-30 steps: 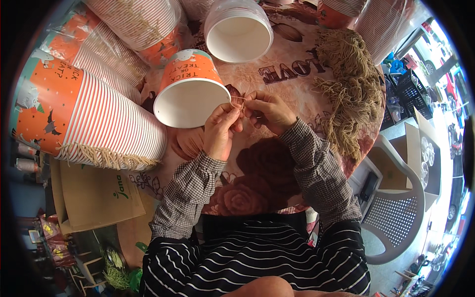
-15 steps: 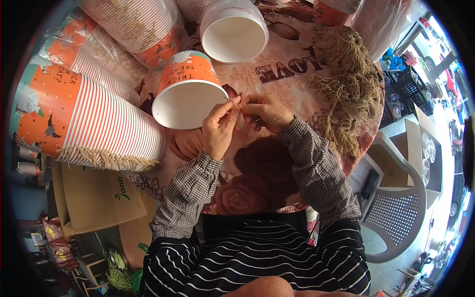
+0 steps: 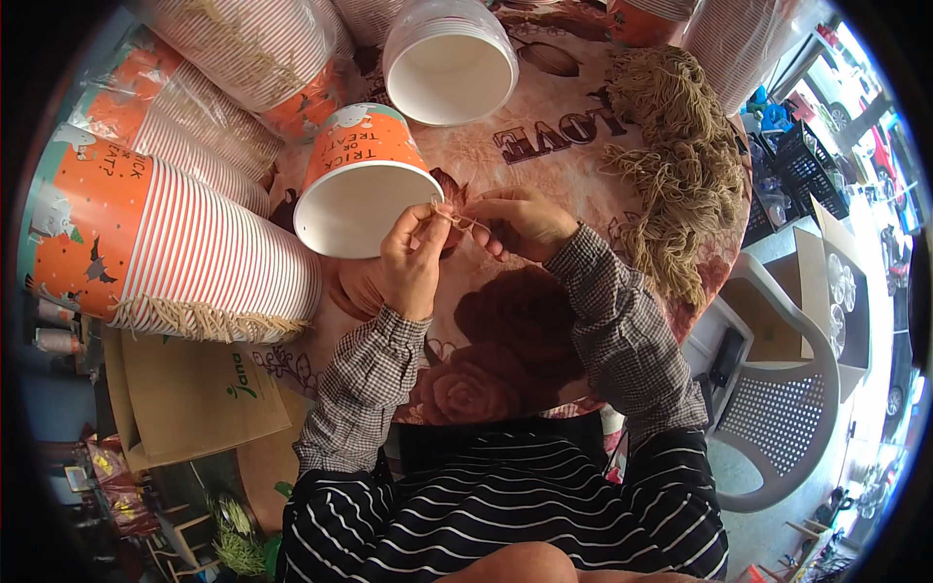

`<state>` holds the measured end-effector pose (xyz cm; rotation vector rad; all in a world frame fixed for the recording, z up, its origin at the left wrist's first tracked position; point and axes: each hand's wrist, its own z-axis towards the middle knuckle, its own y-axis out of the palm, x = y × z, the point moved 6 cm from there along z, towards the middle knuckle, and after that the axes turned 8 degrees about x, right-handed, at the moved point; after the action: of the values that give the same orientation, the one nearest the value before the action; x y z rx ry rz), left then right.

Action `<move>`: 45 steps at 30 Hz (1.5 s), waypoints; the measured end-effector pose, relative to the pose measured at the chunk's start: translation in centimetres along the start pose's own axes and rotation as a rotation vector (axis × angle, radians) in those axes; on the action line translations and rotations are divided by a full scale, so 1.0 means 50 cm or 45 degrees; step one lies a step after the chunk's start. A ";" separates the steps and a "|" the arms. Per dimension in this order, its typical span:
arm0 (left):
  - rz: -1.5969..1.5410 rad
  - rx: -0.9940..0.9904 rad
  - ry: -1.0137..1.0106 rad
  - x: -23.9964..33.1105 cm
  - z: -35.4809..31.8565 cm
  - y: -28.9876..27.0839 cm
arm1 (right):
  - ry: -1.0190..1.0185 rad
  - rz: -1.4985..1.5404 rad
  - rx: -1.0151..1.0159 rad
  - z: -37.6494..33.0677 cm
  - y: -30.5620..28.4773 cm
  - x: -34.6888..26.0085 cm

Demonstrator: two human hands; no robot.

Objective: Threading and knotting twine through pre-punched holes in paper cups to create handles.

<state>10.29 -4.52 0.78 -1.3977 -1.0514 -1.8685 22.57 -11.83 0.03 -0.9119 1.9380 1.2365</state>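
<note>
An orange paper bucket [image 3: 389, 141] with a white inside lies on its side, its mouth facing me. A thin beige string [image 3: 467, 222] loops at the right side of the bucket's rim. My left hand [image 3: 413, 257] pinches that string right by the rim, fingertips closed. From the other side my right hand [image 3: 525, 222] grips the string too, thumb and fingers together. Whether the string passes through a hole in the rim is hidden by my fingers. A tangled heap of beige strings [image 3: 680, 165] lies to the right on the tablecloth.
A long nested stack of orange buckets [image 3: 214, 243] with strings along its rims lies at left. Plastic-wrapped stacks [image 3: 248, 49] stand behind it. White-mouthed buckets [image 3: 452, 78] lie at the far middle. A grey plastic chair [image 3: 777, 418] and an open carton [image 3: 777, 291] are at right.
My fingers have shifted slightly at the rim, and a loop of string now shows between my hands. The whole view has moved slightly.
</note>
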 end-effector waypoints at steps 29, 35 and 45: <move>0.534 -0.116 0.492 0.054 -0.016 0.021 | -0.248 -0.083 0.056 -0.005 0.000 -0.019; 0.304 -0.132 0.180 0.034 -0.008 0.025 | -0.252 -0.064 0.052 -0.008 0.004 -0.021; 0.195 -0.247 -0.046 0.014 0.001 0.016 | -0.257 -0.162 0.063 0.000 0.001 -0.013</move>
<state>10.78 -4.92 1.64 -1.5805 -0.7720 -1.8780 22.89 -11.70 0.58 -0.8378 1.7181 1.1547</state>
